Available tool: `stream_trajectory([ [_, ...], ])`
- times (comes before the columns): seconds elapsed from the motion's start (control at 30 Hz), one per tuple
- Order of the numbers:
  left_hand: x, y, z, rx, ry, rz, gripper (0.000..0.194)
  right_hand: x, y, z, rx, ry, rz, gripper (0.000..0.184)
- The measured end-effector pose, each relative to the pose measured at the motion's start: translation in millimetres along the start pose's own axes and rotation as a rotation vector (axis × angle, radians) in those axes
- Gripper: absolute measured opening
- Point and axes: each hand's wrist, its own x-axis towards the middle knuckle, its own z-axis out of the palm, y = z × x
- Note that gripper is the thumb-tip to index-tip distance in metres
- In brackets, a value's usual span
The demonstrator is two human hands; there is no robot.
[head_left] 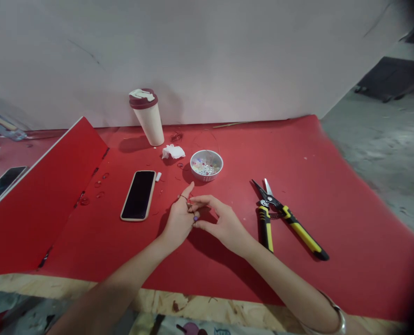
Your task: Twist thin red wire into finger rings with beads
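Observation:
My left hand is held above the red tabletop, its thumb stretched up and away with a thin wire ring on it. The other fingers are partly covered by my right hand. A ring with a purple bead sits at the left hand's fingers. Around it, the right thumb and bent forefinger close in from the right, with the thumb tip touching at the bead. A thin red strand shows near the forefinger tip. Just beyond the hands stands a small perforated white bowl holding pale beads.
Yellow-and-black pruning shears lie spread at right. To the left are a phone, a crumpled tissue, a tilted-looking cup and wire loops. A red divider panel stands at far left; a pale wall rises behind.

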Motion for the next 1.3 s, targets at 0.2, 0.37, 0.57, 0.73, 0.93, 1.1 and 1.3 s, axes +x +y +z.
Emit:
stream_trajectory([
  [0.2, 6, -3, -0.5, -0.064, -0.047, -0.048, 0.085, 1, 3, 2, 0.136, 0.017, 0.068, 0.036],
  [0.37, 9, -7, -6.0, -0.091, -0.127, -0.071, 0.076, 1, 2, 5, 0.164, 0.035, 0.073, 0.029],
  [0.57, 3, -5, -6.8, 0.009, -0.163, -0.046, 0.070, 0, -1, 4, 0.121, 0.045, 0.040, 0.029],
  [0.73, -3, 5, -1.7, 0.008, -0.181, -0.058, 0.055, 1, -2, 5, 0.137, 0.066, 0.035, 0.018],
  [0.93, -4, 6, -1.1, 0.062, -0.221, -0.057, 0.033, 2, -2, 9, 0.244, 0.077, 0.068, 0.017],
  [1.1, -3, 6, -0.3, 0.044, -0.206, -0.073, 0.029, 0, -3, 10, 0.190, 0.083, 0.067, 0.015],
  [1.3, 0, 8, -1.2, 0.031, -0.149, -0.104, 0.025, 1, 2, 8, -0.051, 0.065, -0.038, 0.046],
])
